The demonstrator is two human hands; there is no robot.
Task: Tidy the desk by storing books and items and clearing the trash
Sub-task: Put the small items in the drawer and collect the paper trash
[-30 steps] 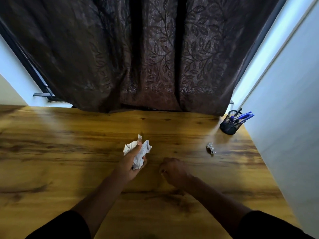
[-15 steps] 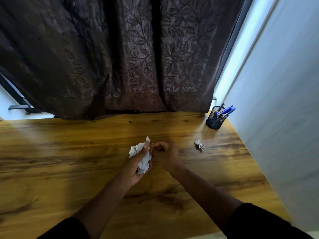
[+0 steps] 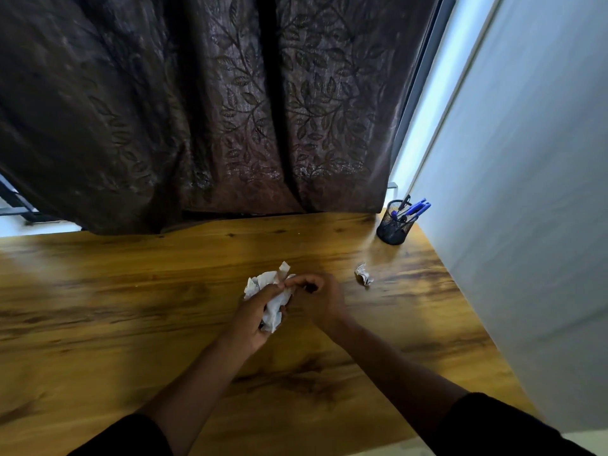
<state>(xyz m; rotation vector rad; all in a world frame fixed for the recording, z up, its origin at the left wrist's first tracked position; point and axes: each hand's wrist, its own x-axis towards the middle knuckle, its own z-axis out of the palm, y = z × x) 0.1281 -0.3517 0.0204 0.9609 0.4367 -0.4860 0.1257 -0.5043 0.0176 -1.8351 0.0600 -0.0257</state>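
My left hand (image 3: pixel 255 315) grips a wad of crumpled white paper (image 3: pixel 271 296) above the middle of the wooden desk (image 3: pixel 131 307). My right hand (image 3: pixel 317 297) is right beside it, fingers curled, its fingertips touching the wad's upper edge. Whether the right hand pinches the paper or a small scrap is hidden by the fingers. A smaller crumpled paper scrap (image 3: pixel 363 274) lies on the desk to the right of both hands, apart from them.
A black mesh pen holder (image 3: pixel 394 225) with blue pens stands at the desk's back right corner. A dark leaf-patterned curtain (image 3: pixel 230 110) hangs along the back edge. A pale wall (image 3: pixel 526 192) borders the desk's right side.
My right hand moved left from the desk to meet the paper wad in my left hand. The view shifted rightward and up a little.
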